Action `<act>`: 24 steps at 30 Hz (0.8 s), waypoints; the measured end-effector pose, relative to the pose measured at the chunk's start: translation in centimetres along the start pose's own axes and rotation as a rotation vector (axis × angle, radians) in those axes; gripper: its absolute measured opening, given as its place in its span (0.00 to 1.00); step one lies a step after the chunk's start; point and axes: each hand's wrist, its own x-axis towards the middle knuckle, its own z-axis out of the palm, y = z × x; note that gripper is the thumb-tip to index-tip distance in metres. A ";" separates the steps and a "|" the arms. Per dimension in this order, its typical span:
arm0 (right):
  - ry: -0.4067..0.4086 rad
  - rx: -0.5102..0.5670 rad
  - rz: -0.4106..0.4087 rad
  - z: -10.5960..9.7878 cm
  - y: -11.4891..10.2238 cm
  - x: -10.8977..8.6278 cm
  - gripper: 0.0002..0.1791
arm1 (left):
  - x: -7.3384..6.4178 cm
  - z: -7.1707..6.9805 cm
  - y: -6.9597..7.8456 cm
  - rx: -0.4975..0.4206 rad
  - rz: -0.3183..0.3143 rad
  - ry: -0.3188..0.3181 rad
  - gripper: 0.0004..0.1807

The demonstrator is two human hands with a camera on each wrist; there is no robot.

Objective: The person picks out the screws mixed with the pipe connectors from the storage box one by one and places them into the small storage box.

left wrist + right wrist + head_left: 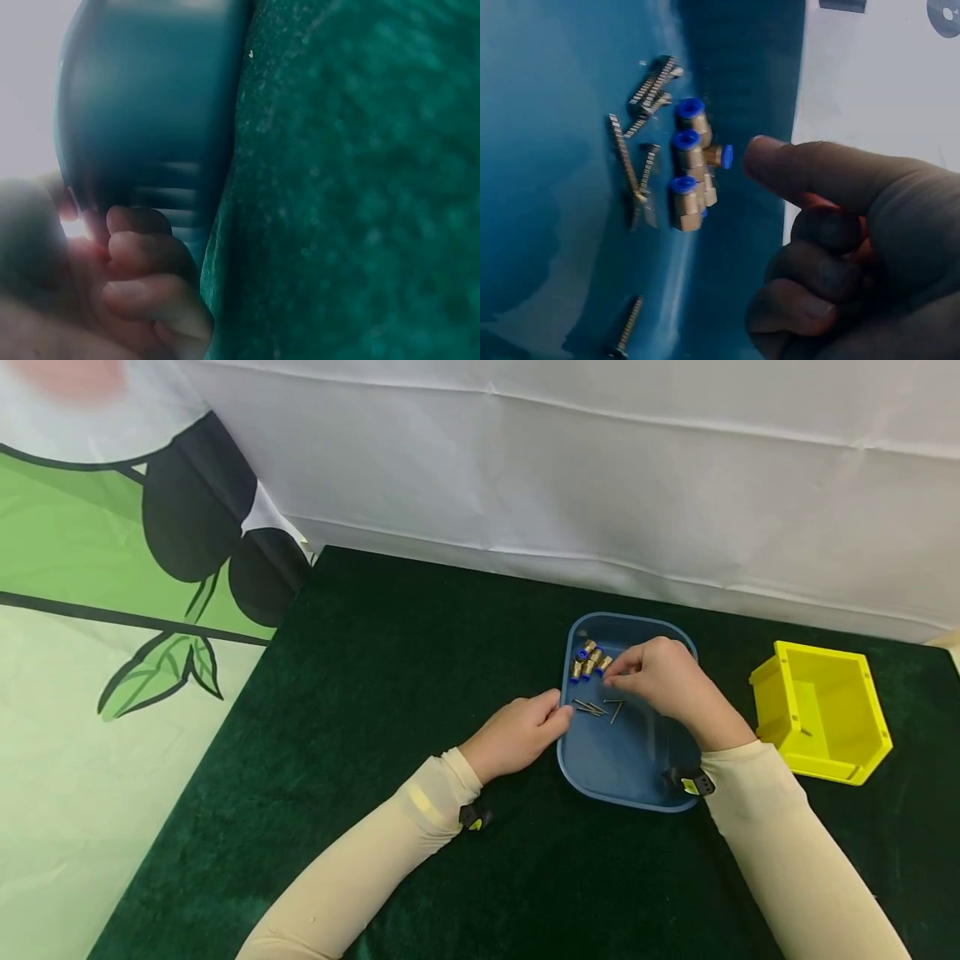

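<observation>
My left hand (517, 735) grips the left rim of a blue plastic tray (600, 781), thumb on top; the left wrist view shows its fingers (150, 255) curled against the tray's outer wall. Over the tray is my right hand (663, 681), thumb (802, 165) stretched toward several brass push-in fittings (587, 662) with blue collars. A small gap parts the thumb from the fittings in the right wrist view, and nothing held shows there. Several screws (591, 707) lie loose in the tray, nearer to me than the fittings.
A yellow plastic bin (832, 714) stands right of the tray, a small piece (806, 732) inside it. Dark green cloth (420, 635) covers the table. White fabric (600, 485) hangs behind, and a printed backdrop (172, 635) is at the left.
</observation>
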 end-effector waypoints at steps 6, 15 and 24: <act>-0.069 -0.070 -0.001 0.8 0.5 0.3 0.06 | 0.0 0.0 0.1 -0.010 0.011 0.004 0.18; -0.116 -0.147 0.005 1.6 0.7 0.8 0.07 | -0.3 -0.1 0.3 0.011 -0.018 0.015 0.19; -0.014 -0.107 -0.018 1.4 0.8 0.6 0.07 | -0.3 0.0 0.6 0.006 -0.027 0.011 0.18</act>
